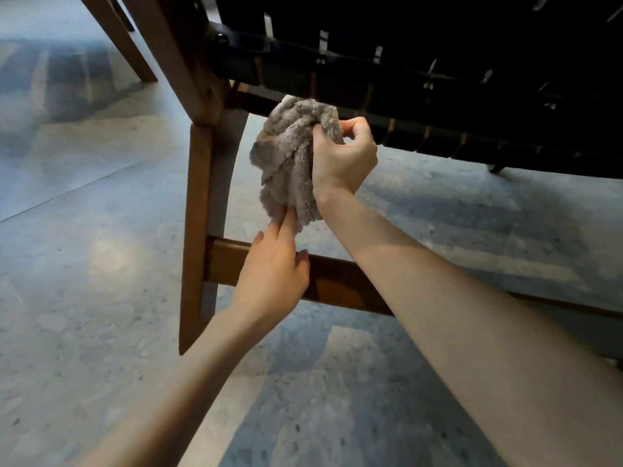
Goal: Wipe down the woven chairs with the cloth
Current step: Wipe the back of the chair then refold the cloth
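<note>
Grey and nubbly, the bunched terry cloth (286, 156) hangs near the middle of our view, a little toward 11 o'clock. Our right hand (342, 160), at 3 o'clock of the cloth, grips its upper part, with the fingers curled tight into the folds and the knuckles turned up. Our left hand (273, 274) comes in at 6 o'clock of the cloth. Its straight fingers (286, 224) touch the cloth's lowest fold, and the thumb (303, 257) lies clear of the fabric.

The top of the cloth meets the seat rail (371, 92) of the woven chair (205, 102). We cannot tell whether it presses there or only brushes. Black webbing (438, 45) wraps that rail and fills the view from 12 to 2 o'clock, with slivers of light showing between the straps.

At 9 o'clock of the cloth stands the chair's brown wooden front leg (197, 214), upright. From that leg a wooden stretcher (333, 281) runs toward 4 o'clock, passing behind both forearms. A second wooden leg (124, 38) slants at 11 o'clock of the view. Under everything lies a speckled grey stone floor (84, 264).
</note>
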